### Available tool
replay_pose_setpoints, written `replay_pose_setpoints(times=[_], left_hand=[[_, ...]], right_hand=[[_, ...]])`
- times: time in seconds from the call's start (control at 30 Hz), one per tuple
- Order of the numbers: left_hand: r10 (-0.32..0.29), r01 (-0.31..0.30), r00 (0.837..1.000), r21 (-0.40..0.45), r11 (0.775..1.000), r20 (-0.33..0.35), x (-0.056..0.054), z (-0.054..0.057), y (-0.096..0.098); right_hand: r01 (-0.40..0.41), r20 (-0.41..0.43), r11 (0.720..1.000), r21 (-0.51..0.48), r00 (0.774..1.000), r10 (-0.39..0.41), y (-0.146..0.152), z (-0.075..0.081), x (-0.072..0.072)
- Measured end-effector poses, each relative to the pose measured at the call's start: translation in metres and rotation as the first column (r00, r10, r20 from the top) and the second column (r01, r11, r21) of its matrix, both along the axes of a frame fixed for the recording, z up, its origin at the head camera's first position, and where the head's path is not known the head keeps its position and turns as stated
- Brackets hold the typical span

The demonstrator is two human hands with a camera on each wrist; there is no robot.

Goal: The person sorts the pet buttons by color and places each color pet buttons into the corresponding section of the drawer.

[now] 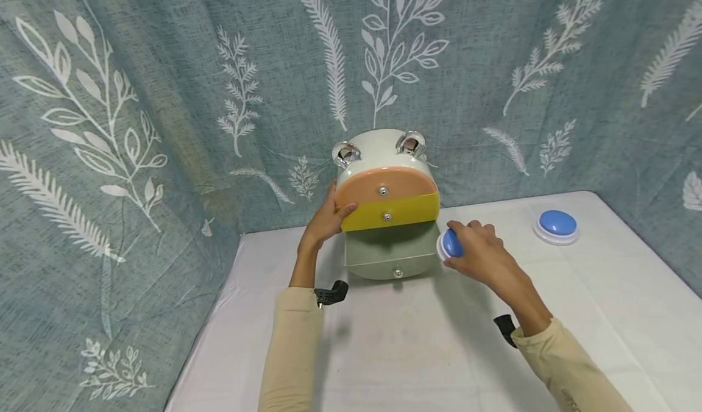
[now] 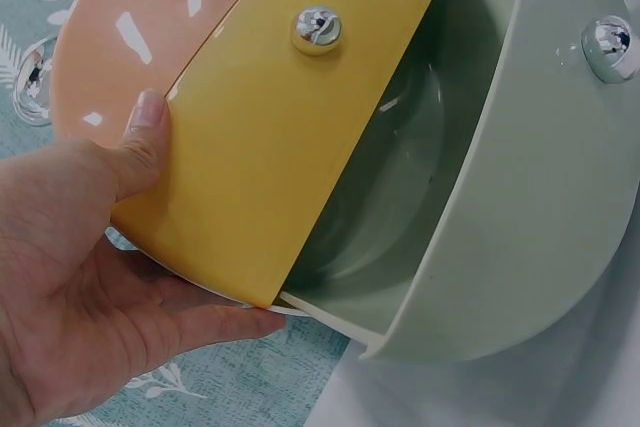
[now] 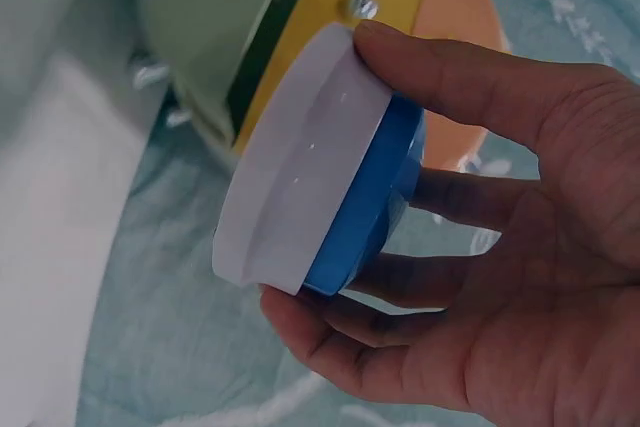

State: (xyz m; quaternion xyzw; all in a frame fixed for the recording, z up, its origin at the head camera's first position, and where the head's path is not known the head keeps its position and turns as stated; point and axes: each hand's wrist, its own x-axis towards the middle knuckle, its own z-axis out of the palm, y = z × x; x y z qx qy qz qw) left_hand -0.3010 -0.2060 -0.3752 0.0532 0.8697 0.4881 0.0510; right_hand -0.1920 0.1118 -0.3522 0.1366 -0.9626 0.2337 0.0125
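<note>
A small rounded storage box with drawers stands on the table, with silver ring ears. Its orange top drawer and yellow middle drawer are closed, while the green bottom drawer is pulled out; its visible inside holds nothing. My left hand grips the box's left side, thumb on the front, fingers round the side. With my right hand I hold a blue-and-white push button by its rim, tilted, beside the green drawer's right edge. The right wrist view shows its white base.
Another blue-and-white push button sits on the white-covered table at the back right. A teal leaf-patterned curtain hangs behind and to both sides of the table.
</note>
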Motion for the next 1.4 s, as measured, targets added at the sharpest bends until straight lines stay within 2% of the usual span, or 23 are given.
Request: replay_pose_setpoints(times=[0.17, 0.37, 0.5, 0.63, 0.8, 0.93, 1.1, 1.27, 1.4], left_hand=[[0.006, -0.006, 1.0, -0.002, 1.0, 0.003, 0.0, -0.001, -0.002], [-0.01, 0.009, 0.999, -0.02, 1.0, -0.035, 0.001, 0.0, -0.002], [-0.009, 0.008, 0.998, -0.026, 1.0, -0.055, 0.001, 0.0, -0.002], [-0.017, 0.015, 0.998, -0.038, 0.999, -0.054, 0.001, 0.0, -0.001], [-0.022, 0.021, 0.998, -0.026, 0.999, -0.059, 0.001, -0.002, -0.002], [-0.024, 0.024, 0.997, -0.01, 1.0, -0.068, 0.001, -0.003, -0.003], [-0.023, 0.024, 0.999, 0.01, 1.0, -0.047, 0.001, -0.004, -0.003], [-0.019, 0.019, 0.999, 0.0, 1.0, -0.042, 0.001, -0.004, -0.003], [-0.016, 0.016, 0.998, -0.012, 1.0, -0.053, 0.002, -0.002, -0.004]], right_hand=[[-0.033, 0.01, 0.998, -0.046, 0.999, 0.033, -0.029, 0.004, -0.012], [-0.099, -0.044, 0.992, -0.084, 0.994, 0.096, -0.062, -0.002, -0.026], [-0.125, -0.06, 0.991, -0.047, 0.991, 0.122, -0.082, -0.008, -0.034], [-0.115, -0.076, 0.993, -0.011, 0.991, 0.114, -0.097, -0.014, -0.039], [-0.117, -0.101, 0.993, -0.026, 0.988, 0.114, -0.112, -0.019, -0.041], [-0.117, -0.067, 0.991, -0.057, 0.991, 0.113, -0.118, -0.024, -0.046], [-0.13, -0.012, 0.989, -0.069, 0.992, 0.129, -0.124, -0.034, -0.056], [-0.141, 0.022, 0.985, -0.099, 0.989, 0.144, -0.131, -0.044, -0.067], [-0.117, 0.029, 0.987, -0.106, 0.992, 0.121, -0.137, -0.053, -0.073]])
